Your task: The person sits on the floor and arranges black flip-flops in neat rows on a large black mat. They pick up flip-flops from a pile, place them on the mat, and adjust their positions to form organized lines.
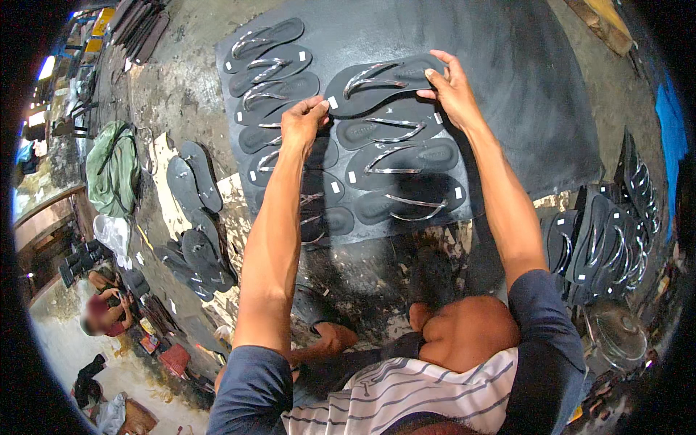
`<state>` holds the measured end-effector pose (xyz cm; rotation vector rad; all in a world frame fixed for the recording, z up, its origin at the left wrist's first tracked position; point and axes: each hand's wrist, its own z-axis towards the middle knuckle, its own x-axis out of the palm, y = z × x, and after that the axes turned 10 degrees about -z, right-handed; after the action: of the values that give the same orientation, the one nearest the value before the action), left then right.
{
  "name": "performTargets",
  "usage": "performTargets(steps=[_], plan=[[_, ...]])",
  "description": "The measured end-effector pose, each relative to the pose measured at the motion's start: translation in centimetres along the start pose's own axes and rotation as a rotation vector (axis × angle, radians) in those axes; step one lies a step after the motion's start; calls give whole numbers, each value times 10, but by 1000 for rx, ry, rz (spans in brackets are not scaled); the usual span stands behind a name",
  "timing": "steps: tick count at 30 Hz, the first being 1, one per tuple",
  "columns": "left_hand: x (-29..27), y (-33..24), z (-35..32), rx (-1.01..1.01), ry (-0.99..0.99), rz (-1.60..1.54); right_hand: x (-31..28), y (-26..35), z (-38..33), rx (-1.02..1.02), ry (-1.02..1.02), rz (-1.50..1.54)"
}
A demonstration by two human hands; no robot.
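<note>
Striped shirt point(406, 395) is filling the lower edge; beyond, a dark rubber mat point(522, 94) is carrying rows of sandals (silver-strapped). Left hand point(303, 119) and right hand point(451, 90) fingers are gripping a black flip-flop sandal point(377, 87) at its ends.

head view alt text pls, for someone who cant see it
Both hands, left hand and right hand, hold a black flip-flop by its ends over a dark mat. Two rows of matching flip-flops lie there; more are stacked at right.

Matt black rubbery sandal point(384, 85), glossy silvery straps; dull dark mat point(522, 87); rough stained floor point(181, 87).
</note>
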<state>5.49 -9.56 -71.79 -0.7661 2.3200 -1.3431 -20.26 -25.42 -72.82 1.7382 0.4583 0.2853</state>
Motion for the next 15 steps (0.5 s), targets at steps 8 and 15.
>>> performTargets(steps=[8,15], plan=[[20,12,14,175,-144,595,-18,-60,26,-7,-48,-440],[9,33,37,332,-87,772,-28,-41,43,-238,3,-1048]])
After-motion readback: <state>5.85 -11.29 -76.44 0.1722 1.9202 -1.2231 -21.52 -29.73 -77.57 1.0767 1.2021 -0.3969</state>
